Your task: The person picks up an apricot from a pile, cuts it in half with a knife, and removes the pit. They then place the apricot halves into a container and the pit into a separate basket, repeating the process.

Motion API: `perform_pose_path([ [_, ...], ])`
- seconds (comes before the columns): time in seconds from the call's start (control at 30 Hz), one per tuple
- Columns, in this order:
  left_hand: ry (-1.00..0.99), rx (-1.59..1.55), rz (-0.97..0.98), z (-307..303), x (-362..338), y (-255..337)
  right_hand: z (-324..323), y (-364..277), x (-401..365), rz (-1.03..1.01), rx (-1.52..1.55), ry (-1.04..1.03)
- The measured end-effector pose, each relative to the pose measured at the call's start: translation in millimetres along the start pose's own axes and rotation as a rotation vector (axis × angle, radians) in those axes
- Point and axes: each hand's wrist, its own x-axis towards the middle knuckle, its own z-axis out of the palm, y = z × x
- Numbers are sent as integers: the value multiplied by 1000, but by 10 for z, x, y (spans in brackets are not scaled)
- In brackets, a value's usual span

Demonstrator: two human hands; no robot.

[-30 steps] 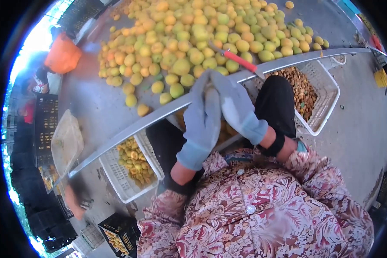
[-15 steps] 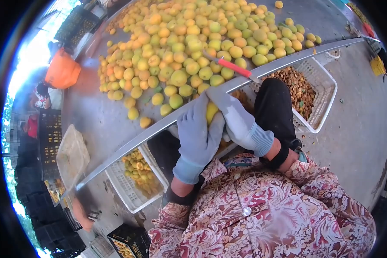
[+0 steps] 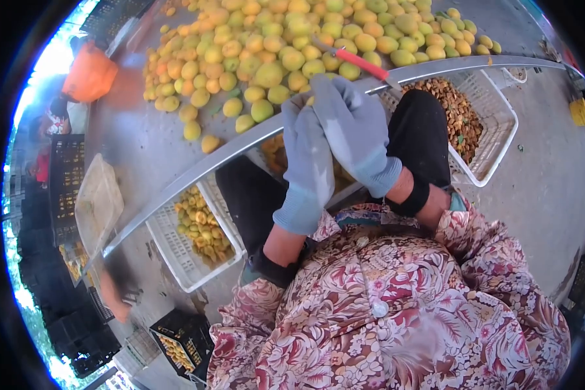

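Observation:
Both my hands wear grey gloves and are pressed together at the metal table's rim (image 3: 195,172). My left hand (image 3: 305,156) is closed round a yellow fruit (image 3: 310,101), of which only a sliver shows between the gloves. My right hand (image 3: 357,130) folds over the same fruit from the other side, fingers bent. Just beyond my hands lies a big pile of yellow-green and orange fruit (image 3: 266,65). A knife with a red handle (image 3: 363,64) rests on the table edge beside the pile, its blade toward the fruit.
Below the table, a white crate (image 3: 195,283) at left holds fruit pieces, and another white crate (image 3: 497,159) at right holds brown pits. A pale basin (image 3: 97,205) stands at the table's left end. An orange bucket (image 3: 90,73) and black crates (image 3: 65,188) are farther left.
My hands have closed more tightly together, covering most of the fruit that showed between them. The view has shifted a little, so the table and crates appear higher.

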Motion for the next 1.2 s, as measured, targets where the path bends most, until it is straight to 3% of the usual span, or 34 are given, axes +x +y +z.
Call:
perform_pose_path([
  [0.07,121,-244,-201,-2,82,-79,-20,0,17,-56,10,-65],
  [0.1,123,-245,-195,-13,71,-83,-11,34,29,-64,-50,-82],
  [0.17,93,-112,-91,-33,102,-47,-8,30,134,-105,-103,-93],
  [0.2,94,-107,-74,-85,123,-33,-13,-11,159,-53,36,-155],
  [0.27,-77,236,316,-219,164,8,-70,-101,170,-12,179,-213],
  [0.3,-201,287,73,-281,92,220,-163,-279,107,270,243,-334],
  [0.33,-217,284,72,-327,98,208,-238,-397,42,559,307,-448],
  [0.4,-296,624,437,-381,120,161,-269,-414,22,499,327,-421],
  [0.5,-243,747,494,-315,104,189,-249,-321,4,491,429,-444],
  [0.6,-167,745,537,-273,80,77,-183,-239,-57,512,533,-338],
  [0.63,-164,746,529,-250,46,69,-155,-223,-77,412,455,-272],
  [0.7,-124,525,190,-178,-29,84,-94,-181,-110,325,372,-211],
  [0.8,-52,398,137,-75,-3,62,-32,-128,-106,303,493,-88],
  [0.87,-44,286,99,-48,-49,69,-52,-176,-133,172,284,-56],
  [0.93,-29,112,2,-42,-61,30,-60,-97,-104,172,135,-30],
  [0.97,-20,114,-11,-59,-74,-23,-58,-11,-85,121,70,-53],
  [1.03,-55,370,267,-101,-67,-141,-54,71,-71,64,10,-75],
  [1.07,-52,368,271,-84,-104,-196,-62,70,-51,43,-79,-111],
  [1.13,3,-32,174,-56,-128,-163,-48,3,-1,-13,-149,-138],
  [1.17,0,-29,207,-124,-89,-99,-79,-30,-16,-83,-55,-193],
  [1.2,-58,74,108,-201,-60,8,-133,-22,-15,-150,32,-244],
])
